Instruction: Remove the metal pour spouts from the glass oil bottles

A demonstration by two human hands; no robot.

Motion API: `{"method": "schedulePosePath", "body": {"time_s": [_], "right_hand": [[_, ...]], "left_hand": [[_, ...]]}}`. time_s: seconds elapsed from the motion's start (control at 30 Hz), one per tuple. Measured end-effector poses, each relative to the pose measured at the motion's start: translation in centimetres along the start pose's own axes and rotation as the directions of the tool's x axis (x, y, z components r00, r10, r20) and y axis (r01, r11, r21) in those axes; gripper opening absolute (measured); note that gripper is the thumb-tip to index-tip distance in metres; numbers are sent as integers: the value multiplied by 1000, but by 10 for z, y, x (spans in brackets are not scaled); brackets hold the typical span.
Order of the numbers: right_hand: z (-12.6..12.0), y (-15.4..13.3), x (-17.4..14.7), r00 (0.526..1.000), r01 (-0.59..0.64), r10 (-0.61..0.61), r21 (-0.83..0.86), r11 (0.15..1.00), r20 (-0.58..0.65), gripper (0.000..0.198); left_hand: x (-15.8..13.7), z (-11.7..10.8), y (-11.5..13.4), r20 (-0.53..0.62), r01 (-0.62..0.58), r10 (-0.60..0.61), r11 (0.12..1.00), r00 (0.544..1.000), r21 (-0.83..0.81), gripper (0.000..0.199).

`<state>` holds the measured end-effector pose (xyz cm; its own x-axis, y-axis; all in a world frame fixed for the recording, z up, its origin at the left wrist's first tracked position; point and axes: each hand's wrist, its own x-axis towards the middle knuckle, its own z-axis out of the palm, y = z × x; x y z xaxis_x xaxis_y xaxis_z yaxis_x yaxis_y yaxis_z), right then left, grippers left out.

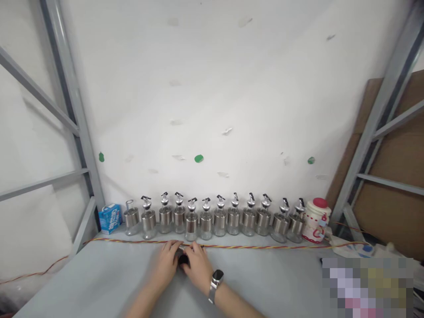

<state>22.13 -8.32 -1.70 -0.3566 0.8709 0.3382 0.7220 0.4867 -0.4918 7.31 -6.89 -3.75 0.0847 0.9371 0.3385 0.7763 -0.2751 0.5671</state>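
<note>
Side by side at the front of the bottle row, my left hand (169, 257) and my right hand (197, 261) both have their fingers closed around a pour spout (183, 259). Its round black end faces me, and a little silver shows between the fingers; the rest is hidden. Behind them stand several glass bottles (191, 225) with steel sleeves, most topped by silver-and-black pour spouts. The leftmost bottle (131, 217) has a bare glass neck.
A twisted red-and-yellow cord (251, 247) runs across the grey table (109, 278). At the left end stands a blue carton (110, 219); at the right, a cream jar with a red lid (316, 221). Grey metal posts (367, 119) flank both sides. White items (351, 247) lie at the right.
</note>
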Motion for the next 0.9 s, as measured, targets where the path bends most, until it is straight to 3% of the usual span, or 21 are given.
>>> {"method": "schedulePosePath", "body": {"time_s": [0.17, 0.3, 0.37, 0.47, 0.53, 0.6, 0.63, 0.7, 0.8, 0.9], "right_hand": [[-20, 13, -31, 995, -44, 33, 121, 992, 91, 22], [-37, 32, -56, 992, -122, 100, 339, 933, 83, 17], [-43, 42, -61, 978, -205, 197, 490, 847, 68, 13], [-53, 54, -60, 927, -310, 367, 717, 624, 81, 18], [-60, 58, -57, 899, -298, 430, 841, 451, 88, 24], [-67, 57, -56, 892, -248, 441, 923, 293, 100, 26], [-69, 55, -57, 895, -231, 429, 947, 221, 118, 26], [-72, 50, -60, 906, -217, 392, 971, 98, 163, 25], [-72, 43, -64, 920, -205, 342, 979, 9, 189, 24], [-66, 37, -66, 930, -189, 320, 982, -1, 179, 24]], "left_hand": [[1, -1, 0, -51, 99, -102, 993, 993, -57, 32], [2, -4, 3, -88, 138, -156, 974, 984, -182, 24], [2, -3, 9, -94, 172, -205, 946, 974, -275, 24], [-2, 0, 27, -49, 220, -264, 880, 963, -422, 35], [-6, 0, 45, 47, 256, -284, 765, 958, -592, 37], [-10, -2, 67, 260, 341, -251, 377, 933, -861, 28], [-12, -4, 78, 334, 376, -205, 218, 920, -901, 24], [-14, -4, 96, 448, 456, -130, 41, 885, -889, 20], [-14, 3, 107, 532, 537, -139, 3, 836, -843, 26], [-15, 17, 102, 529, 546, -235, 9, 816, -838, 30]]}}
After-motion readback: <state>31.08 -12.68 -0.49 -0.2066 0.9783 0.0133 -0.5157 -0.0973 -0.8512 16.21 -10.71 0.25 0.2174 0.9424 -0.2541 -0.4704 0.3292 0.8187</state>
